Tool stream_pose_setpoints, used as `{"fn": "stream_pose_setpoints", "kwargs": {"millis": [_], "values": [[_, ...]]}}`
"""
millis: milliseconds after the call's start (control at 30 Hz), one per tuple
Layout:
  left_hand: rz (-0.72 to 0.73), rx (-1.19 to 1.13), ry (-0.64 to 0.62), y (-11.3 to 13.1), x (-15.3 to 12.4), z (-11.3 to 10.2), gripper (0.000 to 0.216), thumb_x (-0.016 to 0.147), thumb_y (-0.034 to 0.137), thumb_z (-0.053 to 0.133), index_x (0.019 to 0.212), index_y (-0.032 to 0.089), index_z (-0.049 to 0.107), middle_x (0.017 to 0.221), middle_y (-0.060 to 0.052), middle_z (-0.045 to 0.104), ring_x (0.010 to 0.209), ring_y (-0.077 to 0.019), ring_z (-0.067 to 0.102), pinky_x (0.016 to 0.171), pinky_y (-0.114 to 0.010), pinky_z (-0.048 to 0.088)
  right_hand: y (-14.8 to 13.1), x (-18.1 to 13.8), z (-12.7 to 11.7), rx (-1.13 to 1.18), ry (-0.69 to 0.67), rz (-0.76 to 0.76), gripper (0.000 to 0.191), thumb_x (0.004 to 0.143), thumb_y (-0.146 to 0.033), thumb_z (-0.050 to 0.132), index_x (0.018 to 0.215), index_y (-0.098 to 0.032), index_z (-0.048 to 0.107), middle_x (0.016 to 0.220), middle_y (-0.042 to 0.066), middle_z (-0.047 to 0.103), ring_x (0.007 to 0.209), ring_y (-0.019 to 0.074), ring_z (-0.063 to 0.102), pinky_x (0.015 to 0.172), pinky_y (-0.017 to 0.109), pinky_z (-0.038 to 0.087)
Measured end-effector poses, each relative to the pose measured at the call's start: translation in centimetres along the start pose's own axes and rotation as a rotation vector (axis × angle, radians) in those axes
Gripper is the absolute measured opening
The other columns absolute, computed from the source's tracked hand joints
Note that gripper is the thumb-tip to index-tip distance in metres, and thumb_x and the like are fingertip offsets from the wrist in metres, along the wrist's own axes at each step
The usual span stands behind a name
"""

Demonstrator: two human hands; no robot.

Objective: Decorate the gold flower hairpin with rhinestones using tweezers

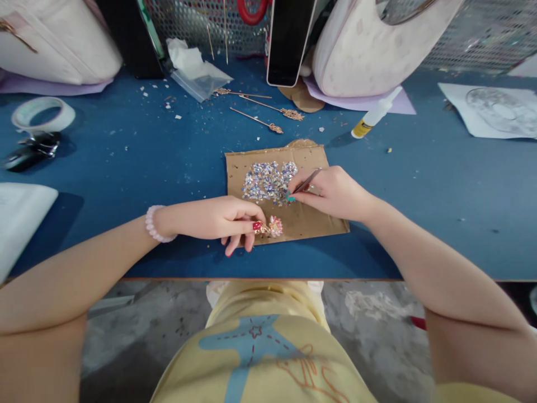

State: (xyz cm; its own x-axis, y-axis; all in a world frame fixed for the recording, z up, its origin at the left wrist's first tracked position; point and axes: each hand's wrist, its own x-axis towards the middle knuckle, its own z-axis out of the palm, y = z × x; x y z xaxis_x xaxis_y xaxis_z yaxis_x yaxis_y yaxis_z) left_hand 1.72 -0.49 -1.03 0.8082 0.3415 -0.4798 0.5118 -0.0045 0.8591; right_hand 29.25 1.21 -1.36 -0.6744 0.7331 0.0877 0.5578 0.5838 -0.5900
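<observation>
My left hand [229, 219] pinches a gold-coloured ornament with a pink jewelled flower head [276, 226] over the near edge of a cardboard sheet [310, 219]. In my right hand [331, 193] is a pair of metal tweezers [308, 180], slanting down to the left. Their tips are at the right side of a spread of small sparkling rhinestones [264, 182] on the cardboard. Whether the tips grip a stone is too small to make out.
Gold hairpin-like sticks [268, 113] lie behind the cardboard. A yellow-labelled glue bottle [373, 116] stands back right, near a phone [290, 42] and a white bag [356, 53]. At left are a tape roll [25, 118] and a black clip-like object [31, 152].
</observation>
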Motion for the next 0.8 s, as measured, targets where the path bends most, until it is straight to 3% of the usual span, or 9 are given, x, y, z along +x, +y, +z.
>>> {"fn": "stream_pose_setpoints", "kwargs": {"millis": [333, 800], "values": [[-0.017, 0.015, 0.007, 0.5, -0.07, 0.03, 0.012, 0.106, 0.025, 0.044, 0.108, 0.02, 0.056, 0.087, -0.003, 0.079, 0.054, -0.0115, 0.071, 0.051, -0.021, 0.05, -0.23, -0.12, 0.34, -0.013, -0.069, -0.107, 0.016, 0.096, -0.023, 0.055, 0.091, -0.02, 0.069, 0.09, 0.003, 0.078, 0.08, 0.0161, 0.071, 0.075, 0.028, 0.049], [-0.031, -0.003, 0.006, 0.06, 0.04, 0.04, 0.014, 0.108, 0.025, 0.042, 0.109, 0.02, 0.055, 0.083, -0.003, 0.08, 0.051, -0.0114, 0.071, 0.049, -0.02, 0.049, -0.33, -0.28, 0.54, 0.038, -0.072, -0.132, 0.016, 0.097, -0.027, 0.056, 0.092, -0.019, 0.069, 0.092, 0.004, 0.077, 0.082, 0.0161, 0.071, 0.078, 0.028, 0.051]]}}
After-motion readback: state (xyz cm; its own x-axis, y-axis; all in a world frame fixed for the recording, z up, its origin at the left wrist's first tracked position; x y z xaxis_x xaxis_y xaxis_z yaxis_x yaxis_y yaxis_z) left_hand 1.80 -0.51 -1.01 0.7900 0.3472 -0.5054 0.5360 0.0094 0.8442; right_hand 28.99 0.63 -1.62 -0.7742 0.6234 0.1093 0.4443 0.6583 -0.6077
